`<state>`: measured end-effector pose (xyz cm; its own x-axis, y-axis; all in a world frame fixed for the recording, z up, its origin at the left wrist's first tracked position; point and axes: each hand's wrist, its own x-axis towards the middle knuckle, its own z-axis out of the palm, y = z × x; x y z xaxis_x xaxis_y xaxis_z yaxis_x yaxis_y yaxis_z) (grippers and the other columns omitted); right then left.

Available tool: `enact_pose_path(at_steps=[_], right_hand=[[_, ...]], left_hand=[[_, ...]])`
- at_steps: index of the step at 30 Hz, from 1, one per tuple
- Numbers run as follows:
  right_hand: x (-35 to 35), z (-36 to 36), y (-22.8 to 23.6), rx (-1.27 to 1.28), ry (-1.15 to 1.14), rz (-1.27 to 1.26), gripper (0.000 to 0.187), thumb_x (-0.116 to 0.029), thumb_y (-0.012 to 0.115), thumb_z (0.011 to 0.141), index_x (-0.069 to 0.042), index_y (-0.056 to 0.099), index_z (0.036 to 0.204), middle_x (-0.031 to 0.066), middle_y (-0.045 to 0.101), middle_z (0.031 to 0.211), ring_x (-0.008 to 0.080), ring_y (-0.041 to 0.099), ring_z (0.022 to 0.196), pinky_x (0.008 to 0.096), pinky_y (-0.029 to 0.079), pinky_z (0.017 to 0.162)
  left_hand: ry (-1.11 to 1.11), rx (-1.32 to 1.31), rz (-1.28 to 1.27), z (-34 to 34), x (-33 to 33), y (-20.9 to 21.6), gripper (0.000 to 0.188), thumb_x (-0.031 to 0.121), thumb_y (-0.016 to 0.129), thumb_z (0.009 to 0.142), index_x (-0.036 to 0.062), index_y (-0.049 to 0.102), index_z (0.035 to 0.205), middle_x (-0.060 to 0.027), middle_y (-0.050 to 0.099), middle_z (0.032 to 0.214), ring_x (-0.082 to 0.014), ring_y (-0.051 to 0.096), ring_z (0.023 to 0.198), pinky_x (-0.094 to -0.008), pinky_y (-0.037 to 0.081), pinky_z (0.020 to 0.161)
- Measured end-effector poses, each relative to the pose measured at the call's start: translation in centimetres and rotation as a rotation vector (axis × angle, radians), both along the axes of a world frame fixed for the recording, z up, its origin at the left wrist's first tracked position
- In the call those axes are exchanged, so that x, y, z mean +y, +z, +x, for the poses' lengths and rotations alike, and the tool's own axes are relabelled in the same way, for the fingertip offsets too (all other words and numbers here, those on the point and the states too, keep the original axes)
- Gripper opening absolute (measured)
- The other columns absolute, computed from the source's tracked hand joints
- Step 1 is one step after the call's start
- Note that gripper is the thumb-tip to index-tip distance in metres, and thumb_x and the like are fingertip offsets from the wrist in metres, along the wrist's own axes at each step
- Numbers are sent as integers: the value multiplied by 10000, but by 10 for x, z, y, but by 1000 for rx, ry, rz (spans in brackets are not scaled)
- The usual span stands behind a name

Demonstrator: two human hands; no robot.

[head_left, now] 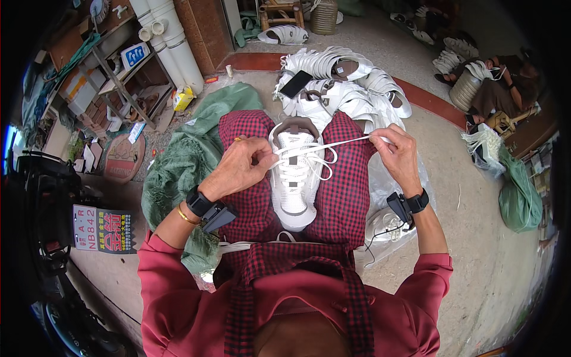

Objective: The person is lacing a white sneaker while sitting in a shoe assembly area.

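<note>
A white sneaker [292, 196] with a grey-brown collar lies between my knees, toe toward me, on my red-and-black checked apron [345, 184]. White lace [348, 141] runs through its eyelets, with loose loops beside the tongue. My right hand [397, 156], out to the right of the shoe, pinches one lace end and holds it stretched taut. At the shoe's left side my left hand [242, 165] is closed, its fingertips pinching the lace by the upper eyelets. Each wrist wears a black strapped device.
White shoe uppers [345, 89] are heaped beyond my knees, with a black phone [296, 84] on them. Green woven sacking [196, 143] lies to the left. Another white shoe [383, 226] sits on clear plastic at right. A person [505, 89] sits farther right near a green sack [518, 199].
</note>
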<state>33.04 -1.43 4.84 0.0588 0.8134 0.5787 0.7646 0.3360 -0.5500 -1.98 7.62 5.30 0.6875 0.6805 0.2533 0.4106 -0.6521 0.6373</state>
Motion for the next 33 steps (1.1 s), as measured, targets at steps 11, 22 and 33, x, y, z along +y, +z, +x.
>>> enact_pose_path(at_steps=[11, 22, 33], right_hand=[[1, -18, 8, 110, 63, -47, 98, -77, 704, 912, -4, 723, 975, 27, 610, 846, 83, 565, 730, 231, 485, 568], [5, -33, 25, 30, 87, 38, 104, -102, 740, 883, -16, 739, 942, 52, 644, 821, 110, 577, 639, 252, 422, 478], [8, 3, 15, -164, 19, 54, 101, -85, 735, 872, -23, 740, 951, 66, 634, 800, 149, 556, 614, 284, 425, 502]], left_hand=[[403, -103, 265, -55, 32, 3, 115, 64, 537, 937, -11, 489, 864, -137, 505, 659, -219, 475, 540, -372, 429, 541], [731, -37, 435, -131, 66, -24, 159, 101, 558, 891, -36, 513, 823, -228, 550, 646, -372, 581, 585, -472, 451, 583], [530, -1, 363, -93, 43, -34, 222, 66, 613, 858, 23, 592, 1075, -162, 590, 1071, -283, 624, 885, -370, 519, 659]])
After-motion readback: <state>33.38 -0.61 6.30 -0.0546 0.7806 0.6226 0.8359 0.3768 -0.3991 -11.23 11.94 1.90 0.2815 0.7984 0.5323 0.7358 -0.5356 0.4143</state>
